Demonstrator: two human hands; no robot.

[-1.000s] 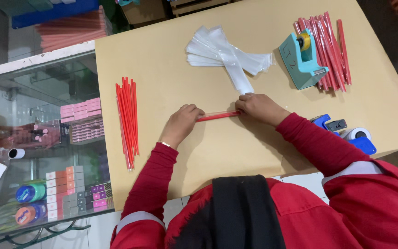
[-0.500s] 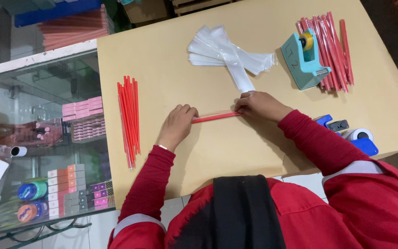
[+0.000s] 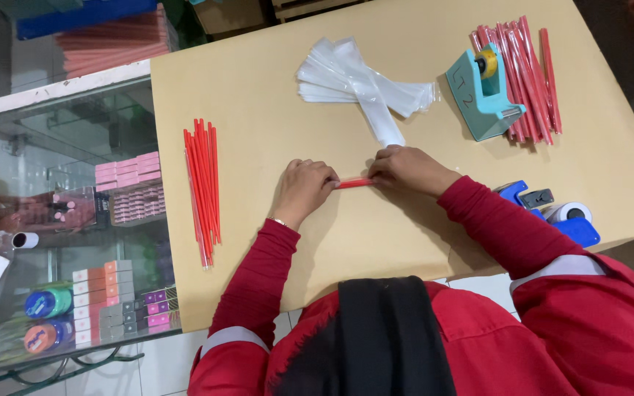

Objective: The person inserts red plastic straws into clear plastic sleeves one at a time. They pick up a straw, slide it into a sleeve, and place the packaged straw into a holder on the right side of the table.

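My left hand [image 3: 303, 190] and my right hand [image 3: 407, 169] both grip one thin red stick [image 3: 354, 183] that lies flat on the tan table [image 3: 258, 95]. Only a short middle stretch of the stick shows between the fingers. A pile of clear plastic sleeves [image 3: 361, 84] lies just beyond my right hand. A row of bagged red sticks [image 3: 202, 187] rests to the left of my left hand. More red sticks [image 3: 530, 73] are heaped at the far right, behind a teal tape dispenser [image 3: 482, 92].
A blue tape dispenser [image 3: 552, 213] with a white roll sits by my right forearm near the table's edge. Left of the table stands a glass display case [image 3: 60, 220] holding pink boxes and small jars. Stacked pink packs [image 3: 111, 44] lie at the top left.
My hands have moved closer together along the red stick, so less of it shows between them than before.
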